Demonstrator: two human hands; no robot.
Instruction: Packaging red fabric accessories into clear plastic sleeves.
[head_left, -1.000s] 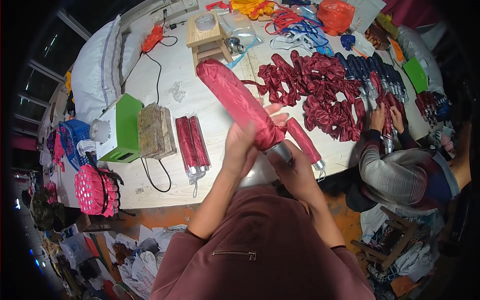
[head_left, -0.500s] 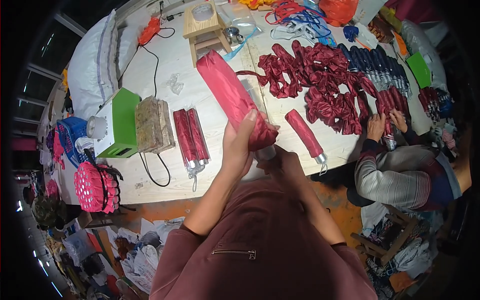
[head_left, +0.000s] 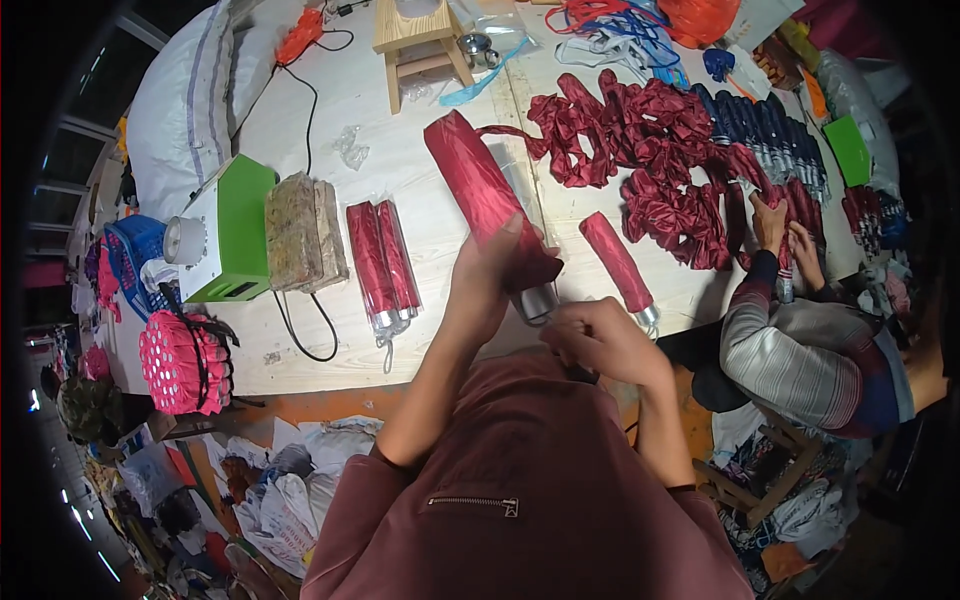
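Observation:
A folded compact umbrella (head_left: 475, 175) in dark red fabric is tilted across the table in front of me, its silver handle (head_left: 538, 303) toward my body. My left hand (head_left: 487, 275) is wrapped round its lower part, with the thumb on top. Just right of the handle's end, my right hand (head_left: 612, 342) is closed with curled fingers; whatever is in them is hidden. Another folded red umbrella (head_left: 617, 262) lies to the right, a cord loop at its handle. Two red umbrellas (head_left: 384, 258) in clear sleeves lie side by side to the left.
Crumpled red umbrella covers (head_left: 660, 130) lie heaped at the back right, near rows of navy umbrellas (head_left: 765, 135). A co-worker's hands (head_left: 770, 225) handle red umbrellas there. Leftward stand a green and white machine (head_left: 235, 235) and bricks (head_left: 300, 235); a wooden stool (head_left: 415, 40) is at the back.
My right hand has moved right and toward me, off the umbrella's handle. The umbrella in my left hand has dropped a little lower. The co-worker's hand has lifted.

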